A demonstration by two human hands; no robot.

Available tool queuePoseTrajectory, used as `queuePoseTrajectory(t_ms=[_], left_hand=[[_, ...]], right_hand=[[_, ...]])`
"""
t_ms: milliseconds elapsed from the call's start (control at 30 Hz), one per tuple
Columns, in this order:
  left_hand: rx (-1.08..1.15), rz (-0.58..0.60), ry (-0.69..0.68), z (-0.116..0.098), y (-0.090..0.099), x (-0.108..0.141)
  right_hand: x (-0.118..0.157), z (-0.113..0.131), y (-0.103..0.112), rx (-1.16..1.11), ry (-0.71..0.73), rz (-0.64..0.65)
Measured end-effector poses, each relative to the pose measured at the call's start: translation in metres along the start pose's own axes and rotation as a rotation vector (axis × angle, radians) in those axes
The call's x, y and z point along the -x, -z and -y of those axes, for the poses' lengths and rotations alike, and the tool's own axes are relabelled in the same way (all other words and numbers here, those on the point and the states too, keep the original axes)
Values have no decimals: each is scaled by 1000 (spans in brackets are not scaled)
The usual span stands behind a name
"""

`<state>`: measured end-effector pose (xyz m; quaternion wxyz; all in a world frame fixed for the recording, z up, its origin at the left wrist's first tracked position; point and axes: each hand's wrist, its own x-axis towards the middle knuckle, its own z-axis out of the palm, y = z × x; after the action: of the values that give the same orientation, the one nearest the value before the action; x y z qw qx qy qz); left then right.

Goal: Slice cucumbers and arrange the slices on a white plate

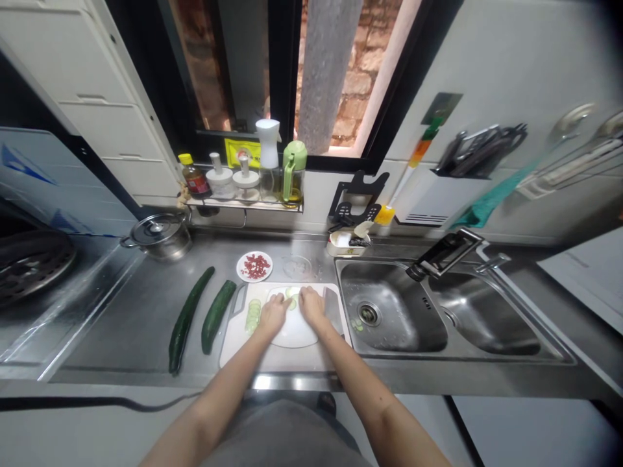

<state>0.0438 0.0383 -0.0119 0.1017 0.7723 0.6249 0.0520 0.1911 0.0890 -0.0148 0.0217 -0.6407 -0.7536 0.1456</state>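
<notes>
A white plate [296, 334] lies on the white cutting board [238, 350], with a few pale green cucumber slices [293, 303] near its far side. My left hand [273, 314] is over the plate's left part, fingers closed, its thumb against a slice. Over the right part, my right hand [312, 306] has its fingers curled together; what they hold, if anything, is hidden. Overlapping cucumber slices form a row [253, 316] on the board, left of the plate. To the right of my right hand rests a knife blade [334, 310], partly covered by my forearm.
Two dark green cucumbers [217, 316] lie left of the board. Behind it sits a small plate of chopped red pieces [263, 257]. A lidded pot [160, 237] stands at the back left. The double sink [389, 350] with a black faucet [442, 254] adjoins the board's right side.
</notes>
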Motion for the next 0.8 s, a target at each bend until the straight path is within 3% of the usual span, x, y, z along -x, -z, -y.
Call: queuePoseTrajectory(t_ms=[600, 800], left_hand=[[1, 3, 1, 2, -2, -1], [-25, -8, -13, 1, -1, 0]], right_hand=[[8, 1, 7, 18, 23, 11], [20, 7, 7, 39, 110, -6]])
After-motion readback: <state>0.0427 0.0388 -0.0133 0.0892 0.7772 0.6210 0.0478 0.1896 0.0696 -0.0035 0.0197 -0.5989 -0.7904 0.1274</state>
